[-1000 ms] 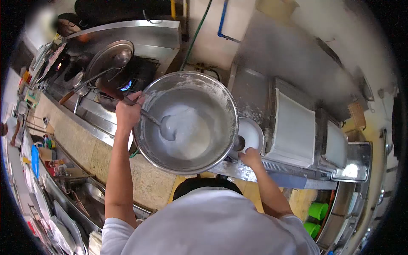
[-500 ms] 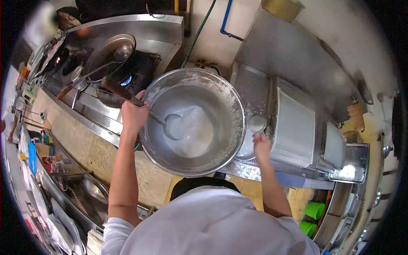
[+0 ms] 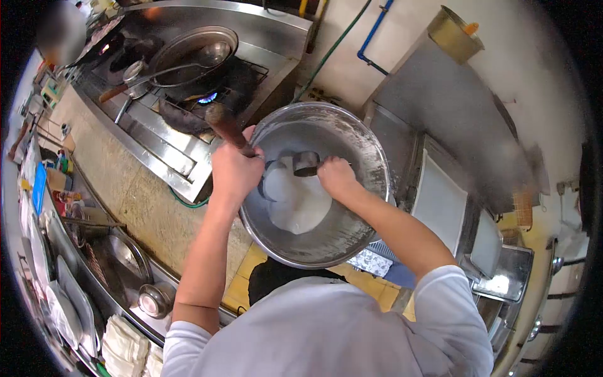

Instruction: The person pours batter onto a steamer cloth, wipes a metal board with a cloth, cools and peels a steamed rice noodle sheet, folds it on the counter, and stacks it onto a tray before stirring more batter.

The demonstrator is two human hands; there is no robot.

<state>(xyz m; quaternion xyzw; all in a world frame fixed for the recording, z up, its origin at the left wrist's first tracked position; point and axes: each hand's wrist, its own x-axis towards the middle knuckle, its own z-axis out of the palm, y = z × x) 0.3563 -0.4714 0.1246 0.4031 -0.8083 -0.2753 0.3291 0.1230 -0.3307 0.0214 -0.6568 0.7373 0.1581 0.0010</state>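
A big metal mixing bowl sits in front of me, its wall smeared with white. White batter-like stuff lies in the bottom, partly powdery in look. My left hand is closed round a ladle at its wooden handle, by the left rim. The ladle's head dips into the white stuff. Over the bowl's middle, my right hand grips a small round scoop, tilted above the white stuff. The scoop's handle is mostly hidden in my fingers.
Left of the bowl, a wok with another ladle in it sits over a lit burner. White-lidded steel containers stand to the right. A pot is at the upper right. Folded cloths lie at lower left.
My right hand has moved left with the scoop, from beside the bowl's right rim to over its middle. White filling showed in the scoop before. My left hand keeps the ladle.
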